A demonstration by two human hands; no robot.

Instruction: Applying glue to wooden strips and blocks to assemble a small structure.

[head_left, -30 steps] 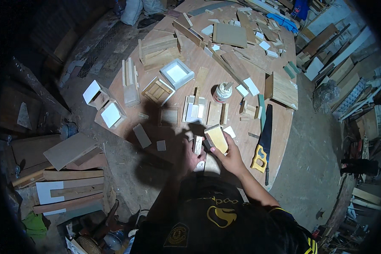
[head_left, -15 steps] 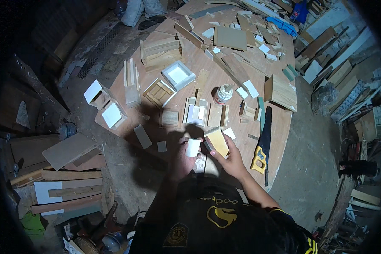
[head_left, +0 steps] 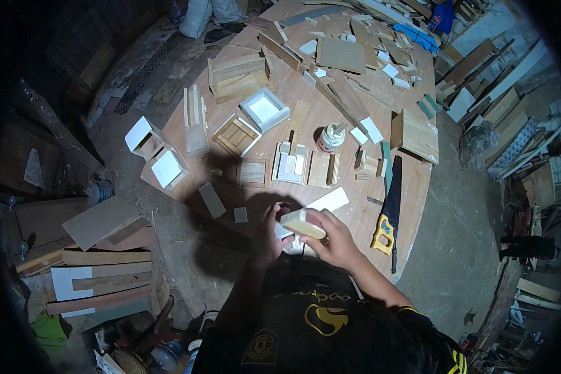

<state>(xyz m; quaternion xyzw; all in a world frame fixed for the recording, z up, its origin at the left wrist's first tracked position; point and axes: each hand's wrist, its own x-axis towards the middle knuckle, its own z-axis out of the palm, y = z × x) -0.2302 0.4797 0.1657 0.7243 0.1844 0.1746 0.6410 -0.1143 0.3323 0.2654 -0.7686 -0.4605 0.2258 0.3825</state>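
Note:
My left hand (head_left: 269, 235) is closed round a small white rectangular piece (head_left: 281, 230), mostly hidden now behind what my right hand holds. My right hand (head_left: 335, 240) grips a pale yellow block (head_left: 304, 225), tilted so that its edge lies against or just in front of the white piece; whether they touch I cannot tell. Just beyond my hands, a white strip (head_left: 330, 199) lies on the round wooden table (head_left: 355, 249). Farther off are a small frame with white pieces (head_left: 290, 163) and an open white glue tub (head_left: 329, 140) with a tool standing in it.
A yellow-handled handsaw (head_left: 388, 215) lies near the table's right edge. Wooden trays, a white-lined box (head_left: 265, 110) and a plywood box (head_left: 414, 136) stand about the table. Offcuts crowd its far end. Two white-topped boxes (head_left: 166, 169) sit at the left edge.
My right hand has brought the block leftward to the white piece and tipped it, so its broad yellow face is foreshortened. More of the white strip behind shows now.

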